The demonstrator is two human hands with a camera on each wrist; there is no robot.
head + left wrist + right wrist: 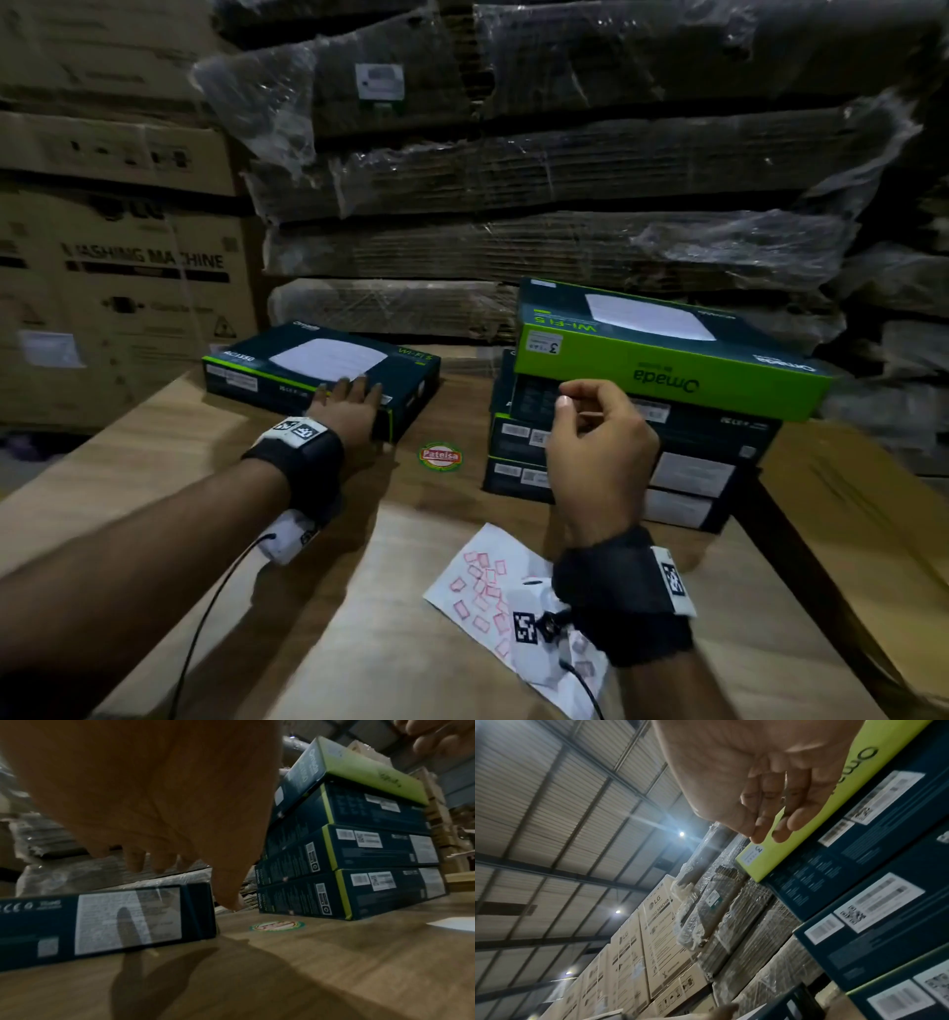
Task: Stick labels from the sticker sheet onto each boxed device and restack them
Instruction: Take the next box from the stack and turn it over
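The white sticker sheet with small red-outlined labels [488, 591] lies on the wooden counter [359, 642] close to me, partly under my right wrist, crumpled along its near edge. The single dark teal flat device box [321, 370] lies on the counter at left; my left hand [354, 406] rests with straight, released fingers on its near top edge. At right stands the stack of dark teal device boxes [693, 473], topped by a lime-green-sided box [667, 354] set askew and overhanging the stack on the right. My right hand [595, 437] hovers before this stack, thumb and forefinger pinched together; whether a label is between them I cannot tell. Risks as I judge them: the skewed top box could slide or tip if the right hand presses a label onto its side; a label, if held, could fold on itself; the wrist cable [580, 683] trailing over the sheet could drag it. Open counter lies between the single box and the stack, holding only a round red-and-green sticker [440, 456]. Wrapped cardboard bundles [513, 180] close off the back edge, so the near side offers the working room.
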